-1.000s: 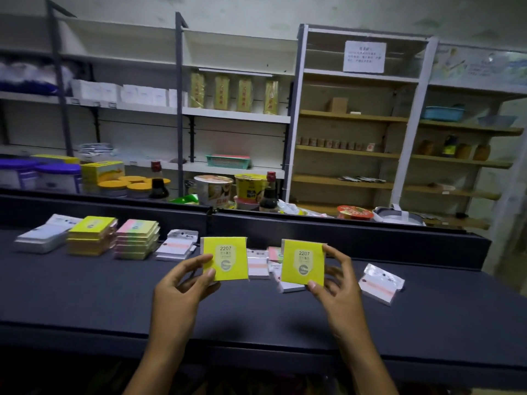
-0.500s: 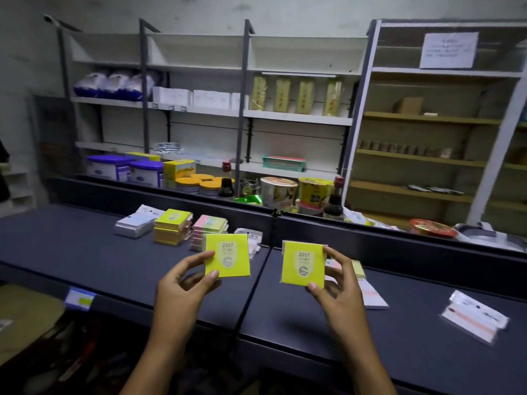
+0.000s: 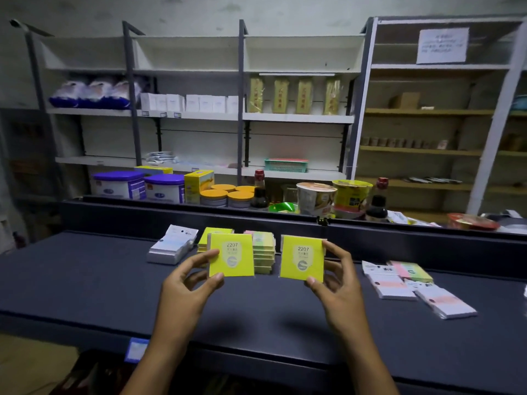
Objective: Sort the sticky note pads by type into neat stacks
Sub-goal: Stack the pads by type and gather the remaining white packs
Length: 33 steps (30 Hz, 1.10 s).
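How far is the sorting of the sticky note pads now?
Done: a white stack, a yellow stack and a pastel stack stand at the back left. In hand: the left hand and right hand each hold a yellow pad. Left: loose pads scattered on the right.

"2207" on both held pads
The left yellow pad (image 3: 231, 258) and the right yellow pad (image 3: 302, 262) each show 2207; the wall notice (image 3: 442, 45) at one o'clock is unreadable.
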Tool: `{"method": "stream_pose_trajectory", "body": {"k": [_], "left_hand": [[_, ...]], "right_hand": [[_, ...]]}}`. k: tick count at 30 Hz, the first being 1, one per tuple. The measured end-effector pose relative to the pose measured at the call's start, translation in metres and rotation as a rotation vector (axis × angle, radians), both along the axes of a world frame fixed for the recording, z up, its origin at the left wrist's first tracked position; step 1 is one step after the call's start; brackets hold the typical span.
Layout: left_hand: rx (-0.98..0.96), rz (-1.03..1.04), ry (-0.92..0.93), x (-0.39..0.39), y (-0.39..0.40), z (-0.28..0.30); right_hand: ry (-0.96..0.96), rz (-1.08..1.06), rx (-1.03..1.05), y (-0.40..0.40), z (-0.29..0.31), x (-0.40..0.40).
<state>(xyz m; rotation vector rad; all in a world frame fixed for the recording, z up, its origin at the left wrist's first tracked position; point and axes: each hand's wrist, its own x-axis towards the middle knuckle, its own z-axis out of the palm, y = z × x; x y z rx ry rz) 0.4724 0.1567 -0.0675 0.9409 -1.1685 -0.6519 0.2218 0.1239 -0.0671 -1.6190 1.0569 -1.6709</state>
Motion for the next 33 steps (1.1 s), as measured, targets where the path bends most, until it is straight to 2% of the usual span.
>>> {"method": "stream_pose_trajectory", "body": {"k": [8, 18, 27, 33], "left_hand": [[-0.001, -0.022, -0.039, 0.051, -0.018, 0.001], [-0.016, 0.047, -0.034, 0.074, -0.041, 0.007], [0.020, 0.026, -0.060, 0.101, -0.107, 0.018], [0.111, 0.021, -0.234, 0.108, -0.159, 0.014]], "right_hand": [[0.016, -0.060, 0.014, -0.003, 0.002, 0.052], [0.053, 0.029, 0.038, -0.039, 0.013, 0.084], [0.053, 0.028, 0.014, -0.084, 0.024, 0.117], [0.007, -0.045, -0.024, -0.117, 0.042, 0.129]]}}
